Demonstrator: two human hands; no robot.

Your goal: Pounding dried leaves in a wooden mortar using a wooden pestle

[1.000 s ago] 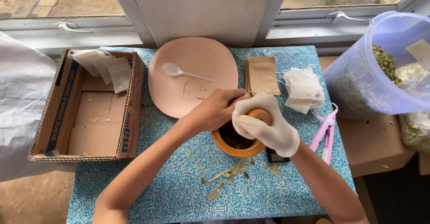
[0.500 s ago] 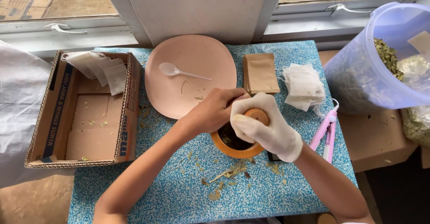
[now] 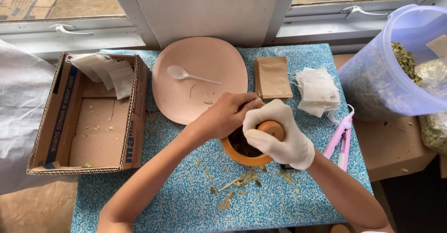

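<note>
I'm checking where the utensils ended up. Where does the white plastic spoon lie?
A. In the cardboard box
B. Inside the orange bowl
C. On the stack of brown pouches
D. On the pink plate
D: the white spoon lies on the pink plate, apart from both hands, which are at the orange bowl.
</note>
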